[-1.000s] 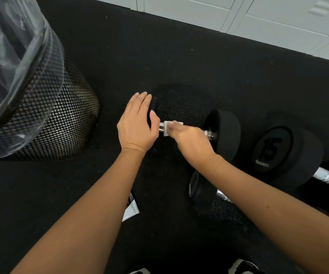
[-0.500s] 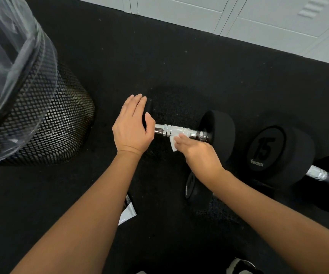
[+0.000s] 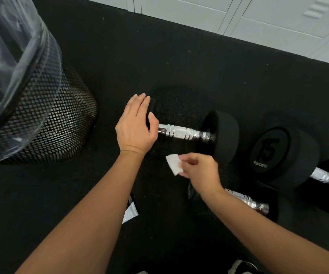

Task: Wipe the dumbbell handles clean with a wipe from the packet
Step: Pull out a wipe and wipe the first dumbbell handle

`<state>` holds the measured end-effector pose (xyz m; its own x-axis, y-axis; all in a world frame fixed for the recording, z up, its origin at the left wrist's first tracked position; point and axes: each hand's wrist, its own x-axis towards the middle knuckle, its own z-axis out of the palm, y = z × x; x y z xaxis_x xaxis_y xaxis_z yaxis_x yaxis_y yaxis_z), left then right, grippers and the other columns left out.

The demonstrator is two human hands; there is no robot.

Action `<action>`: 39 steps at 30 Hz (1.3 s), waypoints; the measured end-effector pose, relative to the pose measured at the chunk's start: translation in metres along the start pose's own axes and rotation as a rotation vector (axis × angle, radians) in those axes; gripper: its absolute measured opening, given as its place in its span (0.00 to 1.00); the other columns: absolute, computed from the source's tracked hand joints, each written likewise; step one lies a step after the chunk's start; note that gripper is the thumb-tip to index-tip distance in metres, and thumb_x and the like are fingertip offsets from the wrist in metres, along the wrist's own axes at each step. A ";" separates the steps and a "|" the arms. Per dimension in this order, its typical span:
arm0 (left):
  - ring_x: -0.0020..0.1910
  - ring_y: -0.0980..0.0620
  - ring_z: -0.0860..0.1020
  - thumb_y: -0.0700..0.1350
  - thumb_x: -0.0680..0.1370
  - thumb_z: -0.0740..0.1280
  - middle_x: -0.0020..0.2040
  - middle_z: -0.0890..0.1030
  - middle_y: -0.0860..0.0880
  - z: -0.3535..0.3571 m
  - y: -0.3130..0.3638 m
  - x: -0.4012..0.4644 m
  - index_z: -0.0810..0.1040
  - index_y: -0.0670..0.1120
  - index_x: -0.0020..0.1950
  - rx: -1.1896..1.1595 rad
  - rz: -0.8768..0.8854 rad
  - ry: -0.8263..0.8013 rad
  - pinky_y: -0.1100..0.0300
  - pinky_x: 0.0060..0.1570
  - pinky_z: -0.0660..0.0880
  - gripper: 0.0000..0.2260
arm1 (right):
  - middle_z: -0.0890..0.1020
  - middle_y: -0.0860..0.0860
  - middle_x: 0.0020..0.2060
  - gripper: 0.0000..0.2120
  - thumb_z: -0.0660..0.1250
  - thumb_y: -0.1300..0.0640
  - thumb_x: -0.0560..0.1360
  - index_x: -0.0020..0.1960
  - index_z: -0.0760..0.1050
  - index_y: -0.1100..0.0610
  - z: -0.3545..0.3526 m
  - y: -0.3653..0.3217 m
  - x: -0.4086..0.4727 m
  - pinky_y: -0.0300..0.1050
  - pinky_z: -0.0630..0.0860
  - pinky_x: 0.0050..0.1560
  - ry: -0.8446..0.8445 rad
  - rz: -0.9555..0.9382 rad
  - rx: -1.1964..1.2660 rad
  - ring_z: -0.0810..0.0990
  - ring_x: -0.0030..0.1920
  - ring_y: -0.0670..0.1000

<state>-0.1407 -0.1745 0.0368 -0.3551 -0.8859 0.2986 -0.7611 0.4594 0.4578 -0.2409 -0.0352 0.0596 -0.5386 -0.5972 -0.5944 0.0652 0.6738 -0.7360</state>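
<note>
A black dumbbell lies on the floor with its chrome handle (image 3: 183, 133) bare between two black heads. My left hand (image 3: 136, 125) rests over the dumbbell's left head, fingers straight and thumb near the handle's left end. My right hand (image 3: 200, 168) is below the handle and clear of it, pinching a small white folded wipe (image 3: 174, 164). A second dumbbell's chrome handle (image 3: 247, 201) shows just past my right wrist. A third dumbbell marked 15 (image 3: 269, 150) lies to the right. The wipe packet (image 3: 131, 212) peeks out from under my left forearm.
A black mesh waste bin (image 3: 46, 123) with a clear plastic liner stands at the left. The floor is black rubber matting (image 3: 159, 56). Pale grey lockers (image 3: 258, 22) run along the far edge. A shoe tip (image 3: 240, 266) shows at the bottom.
My right hand has drawn the wipe off the handle and down toward me, leaving the handle fully bare. My left hand stays on the dumbbell's left head.
</note>
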 end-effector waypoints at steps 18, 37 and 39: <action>0.67 0.49 0.71 0.47 0.77 0.53 0.64 0.76 0.46 0.001 0.001 -0.001 0.75 0.41 0.64 0.021 -0.011 -0.001 0.58 0.63 0.68 0.21 | 0.80 0.65 0.54 0.15 0.63 0.72 0.74 0.60 0.71 0.69 0.035 -0.044 0.046 0.40 0.81 0.44 0.102 0.628 0.941 0.83 0.50 0.59; 0.67 0.48 0.72 0.47 0.77 0.54 0.64 0.77 0.46 0.001 0.000 -0.001 0.75 0.41 0.64 0.012 0.002 0.017 0.56 0.64 0.70 0.20 | 0.81 0.64 0.52 0.12 0.63 0.70 0.75 0.58 0.72 0.70 0.025 -0.032 0.053 0.41 0.80 0.51 0.110 0.670 0.993 0.83 0.50 0.58; 0.67 0.48 0.72 0.47 0.77 0.54 0.64 0.77 0.46 0.001 0.000 -0.001 0.75 0.41 0.64 0.009 0.002 0.018 0.56 0.64 0.71 0.20 | 0.81 0.62 0.54 0.15 0.63 0.71 0.74 0.61 0.72 0.68 0.038 -0.034 0.051 0.41 0.79 0.53 0.121 0.670 0.999 0.83 0.51 0.58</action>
<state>-0.1410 -0.1737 0.0359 -0.3473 -0.8835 0.3144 -0.7653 0.4608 0.4495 -0.2386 -0.1057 0.0420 -0.2210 -0.1778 -0.9589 0.9532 0.1686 -0.2509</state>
